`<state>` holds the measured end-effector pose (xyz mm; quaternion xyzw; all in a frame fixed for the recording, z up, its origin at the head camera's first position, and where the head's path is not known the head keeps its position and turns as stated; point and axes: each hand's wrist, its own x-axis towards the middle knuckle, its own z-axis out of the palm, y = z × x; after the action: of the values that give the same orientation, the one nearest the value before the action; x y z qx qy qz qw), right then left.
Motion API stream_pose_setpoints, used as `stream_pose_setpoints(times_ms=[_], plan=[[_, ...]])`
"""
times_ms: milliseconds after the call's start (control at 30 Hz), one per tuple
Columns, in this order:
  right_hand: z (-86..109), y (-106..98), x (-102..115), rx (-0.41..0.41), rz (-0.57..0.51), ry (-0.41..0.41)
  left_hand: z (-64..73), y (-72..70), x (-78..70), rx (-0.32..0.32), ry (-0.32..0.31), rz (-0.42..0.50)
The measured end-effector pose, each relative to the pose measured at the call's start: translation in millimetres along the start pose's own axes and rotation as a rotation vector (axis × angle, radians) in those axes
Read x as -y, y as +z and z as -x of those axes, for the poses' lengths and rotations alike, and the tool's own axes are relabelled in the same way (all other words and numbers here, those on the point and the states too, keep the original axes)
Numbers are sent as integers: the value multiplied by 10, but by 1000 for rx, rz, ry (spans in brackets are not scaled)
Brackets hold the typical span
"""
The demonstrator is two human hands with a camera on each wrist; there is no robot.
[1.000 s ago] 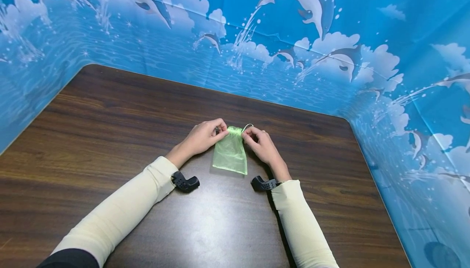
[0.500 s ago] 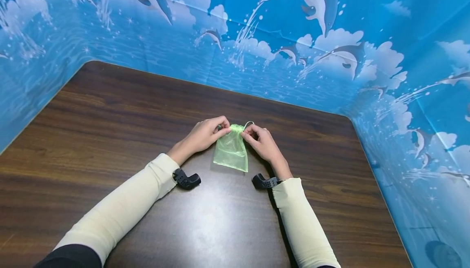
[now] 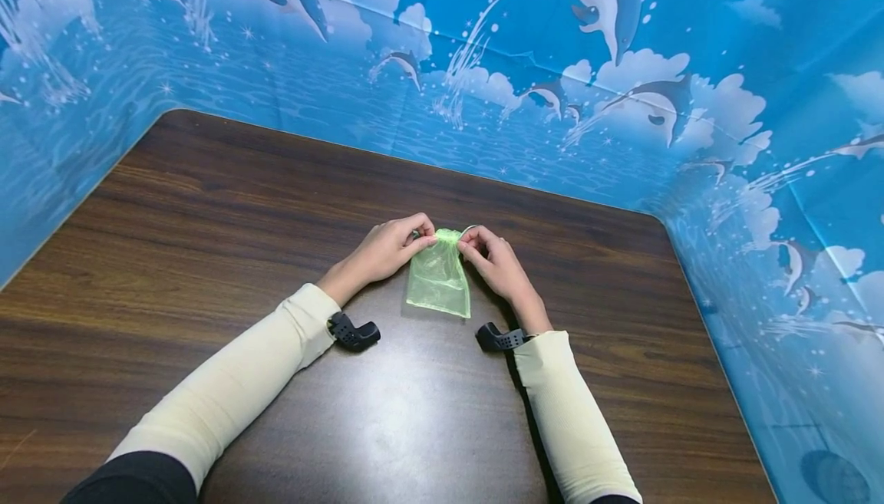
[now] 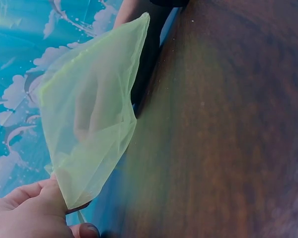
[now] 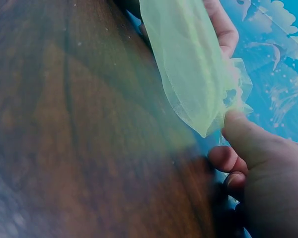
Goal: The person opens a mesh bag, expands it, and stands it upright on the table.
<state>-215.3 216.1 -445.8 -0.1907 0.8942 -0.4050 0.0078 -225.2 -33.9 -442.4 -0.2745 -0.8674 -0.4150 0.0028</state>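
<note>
A sheer light-green organza drawstring bag [image 3: 440, 281] hangs between both hands over the table, its gathered neck away from the person and its flat bottom edge towards them. At the neck's left side, my left hand [image 3: 390, 249] pinches it between thumb and fingers. My right hand [image 3: 499, 265] pinches the neck's right side, where a thin pale cord shows by the fingertips. Through the left wrist view the bag [image 4: 94, 114] looks flat and see-through, with the other hand visible behind it. The ruffled mouth shows beside the thumb of the right hand [image 5: 273, 173] in the right wrist view.
The dark wood-grain table [image 3: 276, 205] spreads out on all sides of the hands. A blue dolphin-print cloth [image 3: 483, 105] rises along its back and side edges. Black wrist cameras [image 3: 355, 333] stick out inward from both sleeves.
Both hands and the bag sit slightly higher and further right in the view, which has itself shifted a little. Less of the cord loop shows above the right hand.
</note>
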Motion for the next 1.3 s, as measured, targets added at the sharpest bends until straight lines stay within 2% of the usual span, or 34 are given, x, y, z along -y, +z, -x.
stream_pose_setpoints(times_ms=[333, 633, 967, 1300], plan=[[-24, -11, -52, 22, 84, -56, 0, -7, 2, 16, 23, -8], [-14, -38, -31, 29, 77, -74, -15, -21, -8, 21, 36, -12], [24, -1, -51, 41, 58, -61, 32, 2, -9, 36, 21, -5], [24, -19, -26, 1, 39, -110, 14, -2, 6, 16, 39, -24]])
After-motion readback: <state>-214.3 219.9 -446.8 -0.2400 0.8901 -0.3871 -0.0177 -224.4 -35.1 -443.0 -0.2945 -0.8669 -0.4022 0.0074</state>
